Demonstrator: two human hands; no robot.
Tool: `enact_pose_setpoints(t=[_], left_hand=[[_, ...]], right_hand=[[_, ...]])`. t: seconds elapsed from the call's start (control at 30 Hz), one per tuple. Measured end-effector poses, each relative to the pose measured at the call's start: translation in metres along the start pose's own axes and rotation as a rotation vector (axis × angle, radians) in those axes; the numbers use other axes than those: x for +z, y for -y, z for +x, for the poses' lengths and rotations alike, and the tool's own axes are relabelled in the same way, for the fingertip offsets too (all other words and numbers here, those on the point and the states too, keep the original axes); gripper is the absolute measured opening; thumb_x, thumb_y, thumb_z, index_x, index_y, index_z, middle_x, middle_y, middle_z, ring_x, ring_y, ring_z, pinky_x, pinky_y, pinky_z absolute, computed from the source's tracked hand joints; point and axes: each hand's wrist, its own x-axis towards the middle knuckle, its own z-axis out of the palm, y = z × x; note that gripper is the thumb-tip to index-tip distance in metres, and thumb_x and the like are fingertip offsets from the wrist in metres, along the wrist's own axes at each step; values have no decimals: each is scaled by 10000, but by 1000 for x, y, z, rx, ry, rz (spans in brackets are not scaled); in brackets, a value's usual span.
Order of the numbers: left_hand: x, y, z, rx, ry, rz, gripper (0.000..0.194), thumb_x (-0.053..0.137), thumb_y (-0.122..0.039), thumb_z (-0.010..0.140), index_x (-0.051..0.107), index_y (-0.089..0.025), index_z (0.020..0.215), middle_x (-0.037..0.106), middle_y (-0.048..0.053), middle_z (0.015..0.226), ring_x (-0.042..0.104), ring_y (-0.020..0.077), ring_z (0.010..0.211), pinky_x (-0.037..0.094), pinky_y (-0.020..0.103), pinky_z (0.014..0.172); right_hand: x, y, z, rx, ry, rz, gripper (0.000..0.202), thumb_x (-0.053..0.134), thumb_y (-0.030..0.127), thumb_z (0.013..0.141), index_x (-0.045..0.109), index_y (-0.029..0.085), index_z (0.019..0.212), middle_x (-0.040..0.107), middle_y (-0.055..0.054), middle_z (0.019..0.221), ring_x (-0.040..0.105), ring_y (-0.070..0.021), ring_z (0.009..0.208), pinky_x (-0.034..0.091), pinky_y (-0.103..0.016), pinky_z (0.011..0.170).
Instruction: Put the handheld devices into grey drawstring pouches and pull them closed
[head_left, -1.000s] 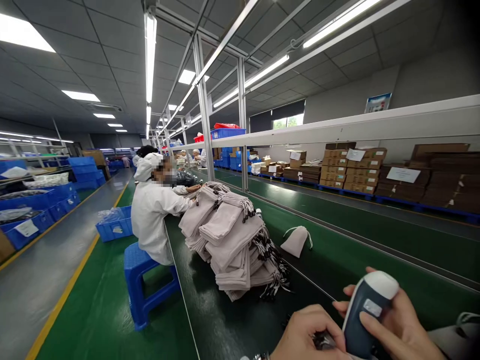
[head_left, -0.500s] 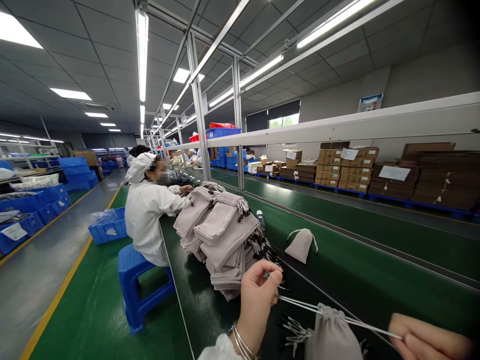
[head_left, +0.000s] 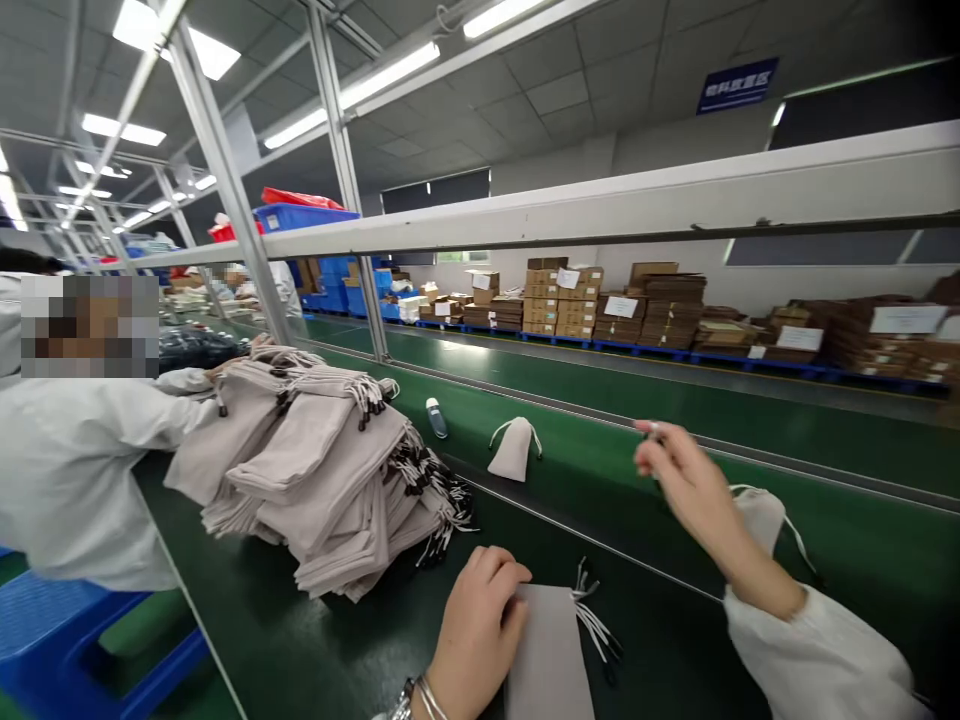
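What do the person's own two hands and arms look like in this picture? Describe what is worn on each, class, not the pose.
Both hands are bare, with no gloves. The left hand has thin silver-coloured bangles at the wrist, at the picture's lower edge. The right hand comes out of a long white sleeve with a gathered cuff. No rings can be made out.

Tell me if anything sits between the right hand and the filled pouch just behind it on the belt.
Nothing visible does. The right hand hangs just in front of the filled pouch, partly covering it, with only bare green belt around.
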Motion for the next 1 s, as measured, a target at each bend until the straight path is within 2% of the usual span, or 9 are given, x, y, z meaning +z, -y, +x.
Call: enact_pose_setpoints(t=[0.07,0.17,0.3,0.43,0.6,0.83,1.0], left_hand=[[2,2,1,20,45,71,323,497,26,787,631,-225,939,618,53,1003,567,244,936,483,378,804],[5,4,1,36,62,149,310,492,31,789,627,-217,916,626,51,992,568,245,927,481,388,795],[7,5,2,26,76,204,321,488,51,767,616,-209,906,622,45,997,564,244,940,464,389,799],[7,5,2,12,91,207,314,482,52,764,598,-208,897,615,38,999,559,240,948,444,383,807],[8,6,1,-1,97,185,310,464,53,769,582,-208,887,605,39,996,550,233,937,428,370,800],[7,9,1,-49,126,142,336,469,52,754,588,-214,922,589,41,1020,514,234,969,401,369,831],[17,17,-2,-58,94,182,292,542,60,697,542,-201,828,574,20,936,485,200,903,333,331,761]], right_hand=[[16,-9,-2,-17,162,-38,393,476,486,953,553,243,1252,667,-60,953,639,-238,848,501,-384,781],[40,-12,-12,-47,368,-41,288,482,409,967,612,270,1182,682,-45,973,645,-248,912,492,-387,818],[67,-17,-28,-85,568,-71,218,486,320,962,679,261,1045,692,-8,832,640,-220,778,460,-336,718],[87,-37,-40,-48,688,-104,226,478,260,947,696,234,1001,687,8,732,611,-180,662,400,-278,623],[98,-59,-46,-59,704,-170,232,483,237,924,710,221,967,678,5,719,611,-177,663,378,-266,611],[100,-60,-48,-98,693,-215,247,467,255,911,708,231,959,708,-12,841,614,-187,733,401,-286,685],[102,-70,-53,-89,731,-213,261,435,316,932,683,241,965,715,-18,916,637,-206,794,438,-298,743]])
